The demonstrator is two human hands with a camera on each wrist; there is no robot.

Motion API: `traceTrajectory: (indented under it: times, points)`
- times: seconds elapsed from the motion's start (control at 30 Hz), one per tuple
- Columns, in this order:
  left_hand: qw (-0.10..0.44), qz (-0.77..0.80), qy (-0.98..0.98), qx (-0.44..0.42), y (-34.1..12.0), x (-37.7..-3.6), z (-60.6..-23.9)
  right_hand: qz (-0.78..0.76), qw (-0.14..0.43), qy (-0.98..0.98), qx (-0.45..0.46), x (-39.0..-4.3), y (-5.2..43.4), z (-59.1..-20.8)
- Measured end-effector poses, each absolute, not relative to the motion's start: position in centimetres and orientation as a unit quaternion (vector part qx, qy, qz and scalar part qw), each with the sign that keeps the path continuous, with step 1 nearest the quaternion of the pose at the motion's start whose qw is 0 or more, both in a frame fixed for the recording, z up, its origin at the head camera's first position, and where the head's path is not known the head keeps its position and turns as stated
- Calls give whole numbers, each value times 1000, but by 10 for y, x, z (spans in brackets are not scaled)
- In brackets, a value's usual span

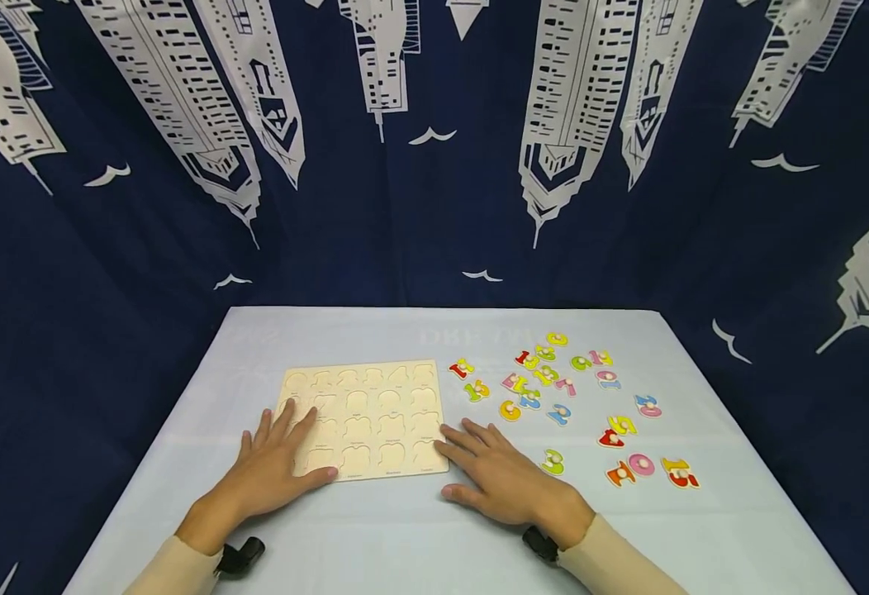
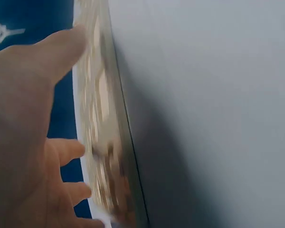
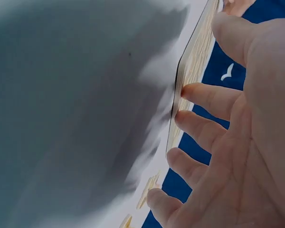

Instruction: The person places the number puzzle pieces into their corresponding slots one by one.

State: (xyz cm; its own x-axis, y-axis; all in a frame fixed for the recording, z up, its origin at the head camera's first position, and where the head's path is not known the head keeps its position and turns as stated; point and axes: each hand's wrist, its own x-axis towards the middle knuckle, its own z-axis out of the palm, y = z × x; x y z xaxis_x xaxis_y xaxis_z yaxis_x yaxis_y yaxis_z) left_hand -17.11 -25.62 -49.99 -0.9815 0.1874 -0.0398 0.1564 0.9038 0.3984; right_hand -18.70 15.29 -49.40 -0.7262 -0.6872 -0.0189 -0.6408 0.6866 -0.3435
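Left hand [image 1: 271, 463] open, fingers spread over the left side of the board [image 1: 375, 421], thumb at its near edge! Right hand [image 1: 505, 475] open too, fingers extended, fingertips at the right edge; neither hand grips anything. And the board itself: pale wood, flat on the white table [image 1: 382, 537], left of centre, rows of shallow shaped recesses with tiny print beneath, too small to read. The left hand hides some of them. Just beside the right hand, a green 3 [image 1: 553, 462], with that hand between it and the board. Farther right, bright number pieces [image 1: 641, 464] scatter in red, yellow, blue and pink, some touching. Behind it all, navy cloth [image 1: 405, 223] with white upside-down towers.
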Motion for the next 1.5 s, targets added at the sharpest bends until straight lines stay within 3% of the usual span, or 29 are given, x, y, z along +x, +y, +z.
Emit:
traceTrajectory:
  times: [0.3,0.47,1.07,1.27,1.5]
  points:
    - [25,261,956,133,-277,-163,-497,-143,40,916,-374,-186,156,-491]
    - [8,254,956,144,-268,-167,-498,-141,28,923,-358,-185,161,-490]
    - [45,261,949,172,-222,-180,-501,-153,-24,947,-282,-176,215,-489]
    - [47,254,949,179,-223,-183,-499,-182,-51,955,-228,-171,252,-485]
    - [58,265,947,173,-226,-182,-496,-168,-113,965,-166,-165,328,-489]
